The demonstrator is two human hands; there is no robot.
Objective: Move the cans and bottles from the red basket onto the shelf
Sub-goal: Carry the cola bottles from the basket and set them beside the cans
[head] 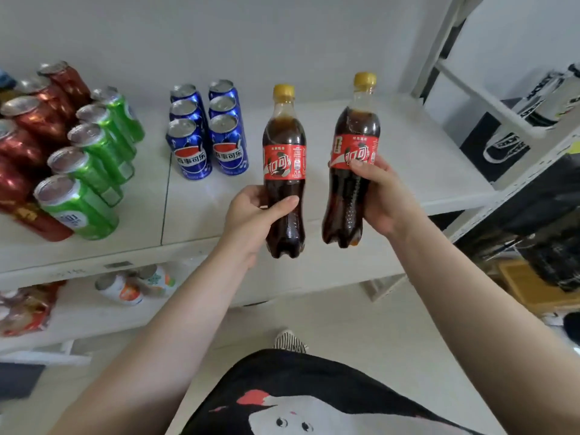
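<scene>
A single head-worn wide-angle camera looks forward and steeply down from close above the white shelf, whose front edge crosses mid-frame below it.

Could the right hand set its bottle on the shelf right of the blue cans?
Probably yes. The right hand holds its bottle upright over bare shelf, with nothing between it and the blue cans except the left hand's bottle.

Red cans run off the left edge, their labels unreadable. Hands cover the lower bodies of two cola bottles. Lower-shelf cans and packets blur, partly hidden under the shelf above.
</scene>
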